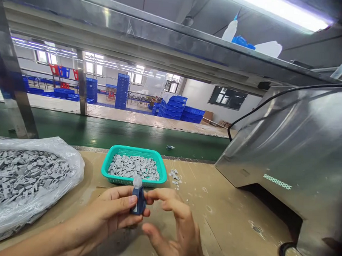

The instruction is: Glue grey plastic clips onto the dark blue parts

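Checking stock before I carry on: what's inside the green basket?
The green basket holds a heap of small grey parts. Only the upper layer shows; whatever lies beneath is covered. The blue piece in the left hand partly hides the front rim.

Single head-worn view, facing forward and down across the worktop point(227, 206), frame tilted, left hand point(110, 212) and right hand point(180, 232) close at lower centre, green belt point(131, 132) farther off, overhead shelf point(163, 35) crossing above.

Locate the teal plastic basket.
In the head view, the teal plastic basket stands slightly left of centre on the brown worktop, just beyond the left hand and right of the clear plastic bag.
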Demonstrator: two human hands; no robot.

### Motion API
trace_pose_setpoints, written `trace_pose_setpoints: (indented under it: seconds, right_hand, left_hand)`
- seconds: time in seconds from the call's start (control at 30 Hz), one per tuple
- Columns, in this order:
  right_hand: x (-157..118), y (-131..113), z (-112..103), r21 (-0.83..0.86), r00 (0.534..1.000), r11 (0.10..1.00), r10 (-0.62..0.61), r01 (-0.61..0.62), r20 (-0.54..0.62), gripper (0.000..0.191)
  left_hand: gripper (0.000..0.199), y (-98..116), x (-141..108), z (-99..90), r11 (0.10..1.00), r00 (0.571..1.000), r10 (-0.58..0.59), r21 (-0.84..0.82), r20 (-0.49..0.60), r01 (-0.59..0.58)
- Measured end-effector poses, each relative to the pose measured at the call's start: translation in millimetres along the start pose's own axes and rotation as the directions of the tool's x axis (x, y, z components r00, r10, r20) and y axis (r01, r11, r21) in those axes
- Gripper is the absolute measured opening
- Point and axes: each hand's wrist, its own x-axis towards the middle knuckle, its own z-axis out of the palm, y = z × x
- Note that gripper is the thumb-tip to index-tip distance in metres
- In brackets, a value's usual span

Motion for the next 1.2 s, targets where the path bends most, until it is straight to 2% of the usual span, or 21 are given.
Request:
trace_pose_setpoints:
  seconds: [0.13,0.27,0.37,0.43,0.53,0.6,0.67,0.73,0.77,0.83,0.87,0.9,0.97,1.03,1.1,1.17,1.2]
  right_hand:
    - [-9,18,-5,-0.122,0.982,0.974,0.189,-0.191,-0.028,0.023]
    - [-11,31,-6,-0.198,0.94,0.922,0.34,-0.332,0.007,0.013]
    - [-10,37,-8,-0.21,0.909,0.888,0.416,-0.41,-0.017,0.013]
    - [-10,41,-10,-0.226,0.888,0.862,0.458,-0.454,-0.035,0.015]
    - [-12,44,-12,-0.266,0.865,0.829,0.5,-0.492,-0.042,0.015]
    - [-12,46,-12,-0.288,0.872,0.828,0.486,-0.481,-0.061,0.013]
    - [-7,48,-12,-0.307,0.897,0.846,0.434,-0.436,-0.08,0.01]
    - [3,54,-10,-0.321,0.93,0.875,0.36,-0.363,-0.072,0.008]
    - [9,58,-8,-0.318,0.944,0.89,0.326,-0.326,-0.056,0.011]
    - [23,70,0,-0.291,0.961,0.919,0.278,-0.267,-0.005,0.016]
    - [30,77,6,-0.271,0.963,0.929,0.268,-0.253,0.017,0.019]
    - [36,83,12,-0.25,0.964,0.936,0.262,-0.246,0.033,0.02]
    - [47,92,21,-0.211,0.967,0.949,0.251,-0.236,0.046,0.023]
    - [56,90,22,-0.159,0.973,0.964,0.225,-0.215,0.052,0.024]
    - [65,76,11,-0.085,0.98,0.979,0.19,-0.184,0.062,0.026]
    - [76,56,-11,-0.027,0.989,0.99,0.14,-0.139,0.039,0.029]
    - [81,47,-23,-0.008,0.994,0.994,0.107,-0.107,0.004,0.033]
  left_hand:
    - [0.023,6,-2,-3.4,0.992,0.993,0.076,-0.093,-0.089,-0.084]
    - [0.022,10,-5,-3.5,0.983,0.994,0.088,-0.155,-0.067,-0.097]
    - [0.019,15,-7,-5.3,0.989,0.996,0.074,-0.125,-0.055,-0.08]
    - [0.018,21,-7,-8.2,0.992,0.993,0.084,-0.092,-0.079,-0.091]
    - [0.015,36,-5,-15.3,0.983,0.968,0.164,-0.056,-0.191,-0.177]
    - [0.012,50,-1,-23.1,0.964,0.938,0.256,-0.017,-0.234,-0.267]
    - [0.011,67,6,-35.2,0.926,0.902,0.376,0.112,-0.213,-0.36]
    - [0.017,87,21,-53.1,0.818,0.868,0.479,0.424,-0.13,-0.388]
    - [0.021,97,31,-64.2,0.701,0.857,0.509,0.617,-0.082,-0.358]
    - [0.026,114,55,-89.9,0.359,0.855,0.516,0.918,-0.048,-0.165]
    - [0.025,120,67,-103.4,0.271,0.847,0.527,0.959,-0.071,-0.088]
    - [0.025,125,78,-116.1,0.221,0.839,0.535,0.975,-0.097,-0.028]
    - [0.03,128,94,-135.2,0.219,0.826,0.542,0.975,-0.154,0.037]
    - [0.047,127,94,-140.2,0.235,0.828,0.529,0.97,-0.187,0.069]
    - [0.06,125,76,-128.1,0.252,0.842,0.51,0.966,-0.175,0.049]
    - [0.056,123,42,-102.7,0.319,0.869,0.486,0.945,-0.095,-0.075]
    - [0.048,122,22,-87.8,0.449,0.876,0.482,0.867,-0.033,-0.215]
